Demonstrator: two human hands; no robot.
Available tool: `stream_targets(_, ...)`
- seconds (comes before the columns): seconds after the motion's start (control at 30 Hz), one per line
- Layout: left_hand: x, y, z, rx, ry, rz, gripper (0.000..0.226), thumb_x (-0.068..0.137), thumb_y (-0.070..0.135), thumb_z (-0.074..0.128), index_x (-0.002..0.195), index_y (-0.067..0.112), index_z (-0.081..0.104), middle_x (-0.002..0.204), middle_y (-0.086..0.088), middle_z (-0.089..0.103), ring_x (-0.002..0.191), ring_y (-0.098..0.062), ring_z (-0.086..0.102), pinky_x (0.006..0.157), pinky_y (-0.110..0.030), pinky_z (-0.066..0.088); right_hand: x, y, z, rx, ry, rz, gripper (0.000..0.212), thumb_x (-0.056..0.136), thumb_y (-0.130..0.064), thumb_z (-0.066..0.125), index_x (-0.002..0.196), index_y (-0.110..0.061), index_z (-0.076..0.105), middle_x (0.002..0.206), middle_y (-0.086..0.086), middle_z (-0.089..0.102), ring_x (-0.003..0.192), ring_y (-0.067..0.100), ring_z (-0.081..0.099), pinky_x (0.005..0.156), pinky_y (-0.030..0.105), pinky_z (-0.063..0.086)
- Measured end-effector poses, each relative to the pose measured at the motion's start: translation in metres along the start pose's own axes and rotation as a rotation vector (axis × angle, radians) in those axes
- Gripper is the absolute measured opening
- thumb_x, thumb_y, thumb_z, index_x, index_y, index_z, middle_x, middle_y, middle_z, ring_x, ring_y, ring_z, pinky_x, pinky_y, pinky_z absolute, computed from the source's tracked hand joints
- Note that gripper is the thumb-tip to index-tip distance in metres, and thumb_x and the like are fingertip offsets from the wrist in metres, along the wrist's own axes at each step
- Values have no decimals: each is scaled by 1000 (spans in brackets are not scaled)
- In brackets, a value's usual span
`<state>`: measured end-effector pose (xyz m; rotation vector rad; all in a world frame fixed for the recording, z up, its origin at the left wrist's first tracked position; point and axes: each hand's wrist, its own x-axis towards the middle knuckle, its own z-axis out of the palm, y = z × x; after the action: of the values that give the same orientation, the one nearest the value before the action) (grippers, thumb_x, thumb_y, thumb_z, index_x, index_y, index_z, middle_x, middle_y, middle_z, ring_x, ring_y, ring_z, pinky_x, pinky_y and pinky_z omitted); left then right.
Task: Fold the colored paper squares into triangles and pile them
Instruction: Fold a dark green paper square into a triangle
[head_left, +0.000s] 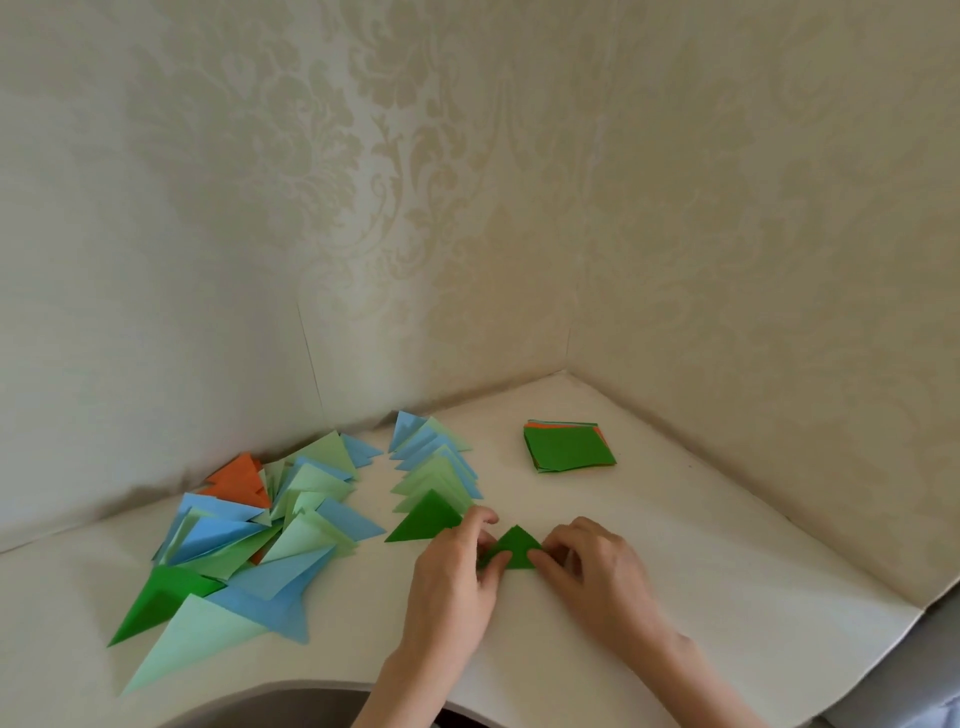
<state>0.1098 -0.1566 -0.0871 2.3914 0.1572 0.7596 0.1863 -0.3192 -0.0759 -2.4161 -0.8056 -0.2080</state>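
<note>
No writing or label can be read on any of the paper or on the patterned wallpaper (467, 182) behind. Both hands work one small dark green triangle (511, 549) lying on the white surface (727, 597): the left hand (452, 577) has its thumb and forefinger curled onto the triangle's left corner, and the right hand (592, 566) pinches its right corner with bent fingers. Just left of it, touching the left hand's fingertips, one larger dark green triangle (426, 519) lies at the near end of a tidy overlapping row of folded triangles (436, 462) in light green and blue; roughly ten layers show, though their edges overlap too much for an exact count. Further left spreads a loose heap of triangles (249, 530), some two dozen or so and too tangled to count exactly, in blue, light green and dark green, with one orange patch (236, 483) near the wall and a pale green one (192, 639) nearest the surface's front edge. Well apart, toward the far right corner, sits one stack of unfolded squares (569, 448), dark green on top, with orange and pale edges showing beneath
</note>
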Motion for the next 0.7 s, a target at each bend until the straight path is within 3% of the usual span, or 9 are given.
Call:
stream_targets(0.1, 0, 7, 7, 41, 38, -20, 37, 76, 18, 79, 106, 22, 58, 84, 13, 60, 73, -6, 55, 63, -24, 50, 4, -6, 1, -77, -10, 3, 27, 88, -52, 56, 78, -27, 54, 74, -9, 51, 68, 13, 49, 58, 25, 30)
stream_targets(0.2, 2, 11, 13, 62, 47, -53, 38, 75, 19, 80, 106, 19, 59, 84, 10, 60, 74, -10, 54, 63, -25, 49, 8, -9, 1, -109, -38, 31, 29, 89, -56, 52, 79, -29, 48, 75, -11, 49, 71, 12, 49, 60, 25, 28)
stream_targets(0.47, 6, 9, 13, -38, 31, -161, 30, 82, 14, 73, 106, 23, 58, 82, 21, 52, 80, -8, 52, 71, -22, 46, 10, -10, 2, -15, -58, 155, 25, 81, -54, 64, 86, -33, 50, 75, -11, 51, 71, 7, 50, 55, 15, 28)
stream_targets(0.7, 5, -1, -1, -139, -42, -210, 30, 81, -1, 67, 95, 25, 61, 84, 16, 65, 78, -2, 59, 75, -20, 50, 12, -3, 3, 110, -79, 151, 19, 80, -37, 72, 85, -31, 54, 74, -9, 51, 69, 7, 49, 57, 16, 34)
